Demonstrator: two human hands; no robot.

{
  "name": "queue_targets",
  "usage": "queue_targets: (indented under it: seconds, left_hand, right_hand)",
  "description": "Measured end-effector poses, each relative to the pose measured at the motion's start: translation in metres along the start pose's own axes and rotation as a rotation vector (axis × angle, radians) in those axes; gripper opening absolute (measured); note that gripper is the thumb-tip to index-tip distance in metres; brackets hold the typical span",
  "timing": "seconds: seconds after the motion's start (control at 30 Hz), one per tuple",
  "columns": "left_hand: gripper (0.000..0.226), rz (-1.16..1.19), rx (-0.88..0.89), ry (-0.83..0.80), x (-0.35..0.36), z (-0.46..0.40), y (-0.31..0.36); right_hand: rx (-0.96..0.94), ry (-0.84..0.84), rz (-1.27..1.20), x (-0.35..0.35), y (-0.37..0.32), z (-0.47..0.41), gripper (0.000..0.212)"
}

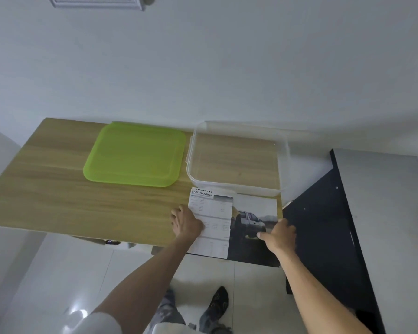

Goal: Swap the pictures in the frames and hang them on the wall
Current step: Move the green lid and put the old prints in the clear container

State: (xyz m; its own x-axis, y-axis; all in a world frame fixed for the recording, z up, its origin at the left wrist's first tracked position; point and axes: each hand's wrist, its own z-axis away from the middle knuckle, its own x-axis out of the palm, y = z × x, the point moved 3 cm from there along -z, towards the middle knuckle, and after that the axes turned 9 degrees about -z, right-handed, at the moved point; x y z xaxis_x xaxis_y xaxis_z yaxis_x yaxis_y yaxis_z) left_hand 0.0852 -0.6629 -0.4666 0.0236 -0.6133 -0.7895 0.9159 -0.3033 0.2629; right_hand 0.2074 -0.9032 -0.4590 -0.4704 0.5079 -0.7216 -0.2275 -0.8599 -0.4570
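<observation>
Glossy car picture (253, 227) flat on wood-grain table (58, 189), left hand (187, 224) and right hand (279, 233) pressing it, fingers spread.

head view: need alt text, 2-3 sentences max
Both hands, left hand and right hand, rest on two overlapping printed sheets at the near edge of a wooden table: a specification sheet lying over a car picture. Behind them sit a green lid and a clear plastic container.
</observation>
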Motion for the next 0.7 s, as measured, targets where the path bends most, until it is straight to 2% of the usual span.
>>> queue_targets:
  seconds: [0.1,0.23,0.3,0.4,0.47,0.7]
  left_hand:
    - [0.081,0.052,0.011,-0.023,0.0,-0.003,-0.005]
    - [0.078,0.074,0.065,-0.034,0.0,-0.003,-0.01]
    - [0.067,0.131,0.083,-0.032,0.001,-0.002,-0.013]
    - [0.036,0.318,0.082,-0.047,-0.001,0.0,-0.018]
    - [0.028,0.436,0.077,-0.082,-0.004,-0.001,-0.025]
    - [0.051,0.646,0.096,-0.293,-0.013,0.007,-0.051]
  right_hand:
    - [0.002,-0.028,-0.128,-0.001,0.007,-0.006,0.082]
    - [-0.017,-0.037,-0.216,-0.001,0.013,-0.005,0.081]
    - [-0.035,-0.035,-0.256,-0.002,0.015,-0.003,0.077]
    - [-0.062,-0.019,-0.309,-0.005,0.016,-0.002,0.067]
    - [-0.07,-0.028,-0.354,-0.008,0.019,-0.001,0.059]
    - [-0.041,-0.164,-0.474,-0.015,0.034,0.002,0.055]
